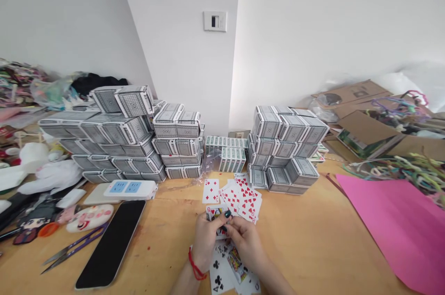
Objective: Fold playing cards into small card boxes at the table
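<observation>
My left hand (205,235), with a red string bracelet at the wrist, grips some playing cards (212,212) low in the middle of the head view. A queen of hearts shows on top of them. My right hand (246,238) is closed at the near edge of these cards, thumb and fingers pinched on them. Past the hands, several red-suit cards (232,197) lie face up and overlapping, a single diamonds card (210,190) to their left. Nearer me, under my wrists, black-suit cards (220,272) lie face up, partly covered by my hands.
Grey-patterned card blocks stand in a left stack (118,133), a middle stack (178,142) and a right stack (288,147). Green-patterned decks (232,158) sit between. At left lie a phone (111,244), thread snips (76,246) and a power strip (130,189); pink paper (392,225) at right.
</observation>
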`<state>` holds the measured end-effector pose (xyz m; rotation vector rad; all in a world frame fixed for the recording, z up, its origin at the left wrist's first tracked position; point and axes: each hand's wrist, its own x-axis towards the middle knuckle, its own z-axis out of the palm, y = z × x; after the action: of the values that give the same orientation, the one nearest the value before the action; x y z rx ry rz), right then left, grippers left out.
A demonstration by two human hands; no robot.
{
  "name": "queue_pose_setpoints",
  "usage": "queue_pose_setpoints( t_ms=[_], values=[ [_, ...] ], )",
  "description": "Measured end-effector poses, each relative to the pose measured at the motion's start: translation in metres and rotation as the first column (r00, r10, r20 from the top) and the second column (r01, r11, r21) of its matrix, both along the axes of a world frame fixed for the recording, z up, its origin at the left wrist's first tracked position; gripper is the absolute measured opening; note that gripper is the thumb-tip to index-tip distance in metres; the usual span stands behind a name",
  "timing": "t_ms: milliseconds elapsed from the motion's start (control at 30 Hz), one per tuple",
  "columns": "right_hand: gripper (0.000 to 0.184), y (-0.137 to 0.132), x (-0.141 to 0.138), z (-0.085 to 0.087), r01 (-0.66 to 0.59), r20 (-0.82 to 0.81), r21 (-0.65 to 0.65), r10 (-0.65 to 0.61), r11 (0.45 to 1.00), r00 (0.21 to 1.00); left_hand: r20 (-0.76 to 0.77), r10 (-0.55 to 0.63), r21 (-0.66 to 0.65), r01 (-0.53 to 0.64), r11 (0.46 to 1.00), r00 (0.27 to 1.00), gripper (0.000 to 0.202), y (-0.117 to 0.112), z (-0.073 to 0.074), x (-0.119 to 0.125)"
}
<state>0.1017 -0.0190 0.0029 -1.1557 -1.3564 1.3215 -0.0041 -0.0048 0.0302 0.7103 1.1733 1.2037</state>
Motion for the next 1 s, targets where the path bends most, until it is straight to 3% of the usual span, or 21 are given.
queue_pose_setpoints(
  t_ms=[200, 600, 833, 1000],
  values=[
    [0.03, -0.0035, 0.0004, 0.0014, -0.004, 0.068, 0.045, 0.001, 0.999, 0.998, 0.105, -0.039, -0.021, 0.041, 0.999, 0.994, 0.017, -0.003, 0.0029, -0.0018],
    [0.028, 0.0009, 0.0073, -0.0011, -0.025, 0.12, 0.051, 0.019, 0.998, 0.993, 0.078, -0.072, 0.016, 0.071, 0.997, 0.994, 0.022, -0.0019, 0.0007, -0.001],
    [0.028, -0.0017, 0.0035, -0.0017, 0.01, 0.1, 0.072, -0.017, 0.997, 0.995, -0.099, -0.051, 0.053, 0.056, 0.997, 0.994, 0.027, -0.0003, 0.0047, 0.0007],
    [0.03, -0.0013, -0.0005, -0.0011, 0.047, 0.003, -0.012, -0.047, 0.999, 0.999, -0.252, -0.038, 0.103, 0.066, 0.992, 0.967, 0.024, -0.0002, -0.0003, 0.001]
  ],
)
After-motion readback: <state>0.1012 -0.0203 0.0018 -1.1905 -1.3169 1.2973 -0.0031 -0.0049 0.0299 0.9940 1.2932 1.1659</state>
